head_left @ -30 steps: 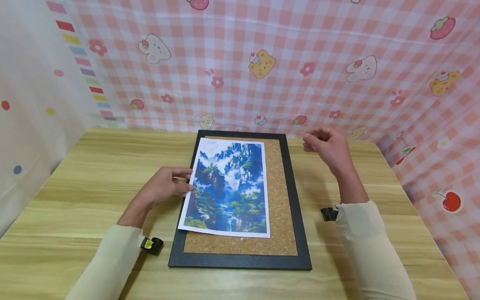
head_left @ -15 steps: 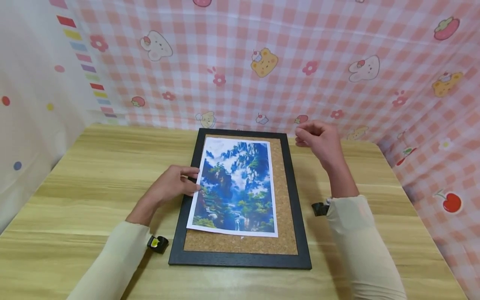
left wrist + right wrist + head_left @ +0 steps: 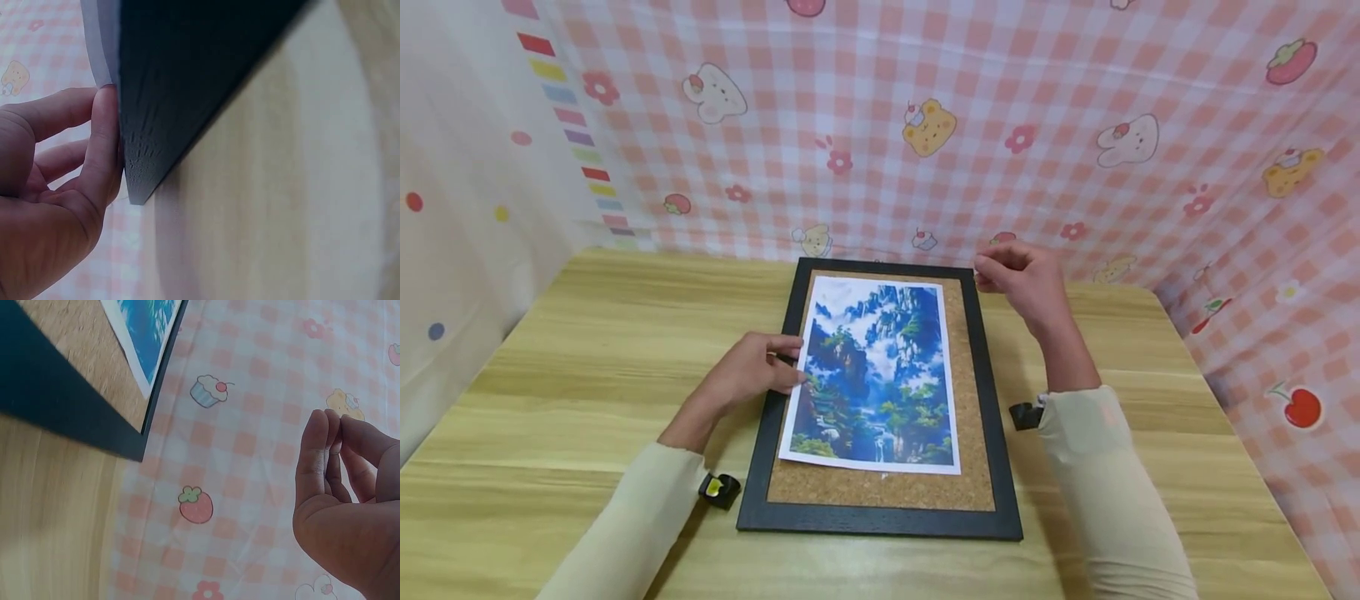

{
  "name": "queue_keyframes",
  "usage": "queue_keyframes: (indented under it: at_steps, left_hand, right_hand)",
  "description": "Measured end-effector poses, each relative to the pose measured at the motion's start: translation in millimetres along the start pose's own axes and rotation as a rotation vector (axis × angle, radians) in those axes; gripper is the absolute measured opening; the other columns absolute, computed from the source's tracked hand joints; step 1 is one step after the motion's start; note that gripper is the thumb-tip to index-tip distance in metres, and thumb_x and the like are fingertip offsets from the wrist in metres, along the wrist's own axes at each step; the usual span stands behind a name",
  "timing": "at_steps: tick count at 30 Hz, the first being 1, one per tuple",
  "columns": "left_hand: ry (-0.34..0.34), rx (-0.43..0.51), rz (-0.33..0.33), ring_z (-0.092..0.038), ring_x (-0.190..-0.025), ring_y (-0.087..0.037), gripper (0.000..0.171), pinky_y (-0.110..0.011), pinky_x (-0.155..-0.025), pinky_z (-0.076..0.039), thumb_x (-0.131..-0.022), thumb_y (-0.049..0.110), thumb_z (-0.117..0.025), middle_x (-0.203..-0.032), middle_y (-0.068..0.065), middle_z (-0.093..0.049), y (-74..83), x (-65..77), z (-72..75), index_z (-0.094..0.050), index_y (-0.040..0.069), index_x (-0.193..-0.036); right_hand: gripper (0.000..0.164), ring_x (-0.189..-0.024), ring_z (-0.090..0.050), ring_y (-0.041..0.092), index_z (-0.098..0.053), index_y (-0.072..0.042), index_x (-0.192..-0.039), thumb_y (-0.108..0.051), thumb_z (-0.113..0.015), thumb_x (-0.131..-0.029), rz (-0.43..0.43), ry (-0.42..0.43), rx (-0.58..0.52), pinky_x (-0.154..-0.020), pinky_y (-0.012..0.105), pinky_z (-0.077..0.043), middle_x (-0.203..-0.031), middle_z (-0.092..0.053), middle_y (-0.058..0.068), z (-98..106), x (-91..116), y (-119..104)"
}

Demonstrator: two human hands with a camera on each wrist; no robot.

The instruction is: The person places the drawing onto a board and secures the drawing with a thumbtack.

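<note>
paper print (image 3: 880,375) of a blue and green mountain landscape, rectangular and white-bordered, lies on a rectangular cork board with a black wooden frame (image 3: 880,521), closer to the board's left edge; bare cork shows along the right and front edges. the left hand (image 3: 747,371) pinches the print's left edge between thumb and fingers, around the middle of that side. the right hand (image 3: 1026,283) is raised by the board's back right corner, apart from the print, thumb and fingertips drawn together; whether anything tiny sits between them i cannot tell. cream sleeves (image 3: 1120,500) cover both forearms. the board lies on a pale wood-grain desk (image 3: 610,333), its back edge near the desk's back edge, where a pink and white checked cloth (image 3: 865,100) with cartoon prints hangs.
</note>
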State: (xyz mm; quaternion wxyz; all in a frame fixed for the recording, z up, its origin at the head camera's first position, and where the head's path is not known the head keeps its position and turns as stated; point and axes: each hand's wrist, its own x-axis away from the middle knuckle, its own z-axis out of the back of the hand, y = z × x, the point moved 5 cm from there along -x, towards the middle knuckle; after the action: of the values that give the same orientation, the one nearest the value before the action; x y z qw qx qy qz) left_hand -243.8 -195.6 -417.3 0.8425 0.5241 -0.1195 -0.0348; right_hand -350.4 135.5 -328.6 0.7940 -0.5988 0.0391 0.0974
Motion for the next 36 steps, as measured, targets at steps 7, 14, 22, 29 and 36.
queue_keyframes:
  at_steps: [7,14,22,29,36]
  left_hand:
    - [0.013,-0.008,0.018,-0.065,-0.084,-0.019,0.059,-0.032,-0.072,-0.058,-0.084,0.007,-0.066,-0.124,-0.02,-0.052,-0.4,-0.4,0.2,-0.043,0.0,-0.138]
    - [0.001,-0.001,0.028,-0.065,-0.085,-0.019,0.06,-0.032,-0.074,-0.058,-0.085,0.008,-0.066,-0.127,-0.02,-0.05,-2.8,-0.5,0.7,-0.041,0.0,-0.14]
    - [0.001,-0.004,0.028,-0.066,-0.086,-0.019,0.061,-0.032,-0.074,-0.058,-0.085,0.009,-0.067,-0.125,-0.02,-0.052,-2.5,-0.9,0.6,-0.041,0.001,-0.14]
    - [0.002,-0.002,0.031,-0.065,-0.087,-0.021,0.06,-0.032,-0.073,-0.058,-0.085,0.008,-0.066,-0.126,-0.02,-0.051,0.2,-1.2,-0.3,-0.042,0.002,-0.14]
    - [0.006,-0.008,0.045,-0.065,-0.09,-0.02,0.061,-0.032,-0.073,-0.058,-0.085,0.008,-0.067,-0.125,-0.019,-0.052,-2.4,-2.7,-0.8,-0.042,0.002,-0.14]
  right_hand:
    - [0.029,-0.077,-0.065,0.015,-0.068,-0.006,-0.104,-0.027,-0.069,-0.084,0.002,-0.039,-0.055,-0.073,0.025,-0.057,-0.09,-0.063,0.004,-16,-5,3]
    - [0.025,-0.075,-0.067,0.014,-0.068,-0.003,-0.102,-0.02,-0.069,-0.084,-0.03,-0.06,-0.123,-0.07,0.026,-0.058,-0.088,-0.065,0.004,-32,-12,8]
    - [0.024,-0.073,-0.067,0.014,-0.066,0.001,-0.102,-0.015,-0.068,-0.085,-0.082,-0.076,-0.208,-0.069,0.027,-0.058,-0.084,-0.065,0.005,-48,-19,12]
    - [0.022,-0.071,-0.068,0.014,-0.067,0.0,-0.1,-0.016,-0.068,-0.085,-0.114,-0.08,-0.221,-0.069,0.028,-0.058,-0.082,-0.067,0.006,-59,-23,14]
    - [0.021,-0.074,-0.068,0.015,-0.068,-0.003,-0.099,-0.019,-0.068,-0.085,-0.139,-0.081,-0.206,-0.07,0.028,-0.058,-0.084,-0.067,0.006,-70,-25,18]
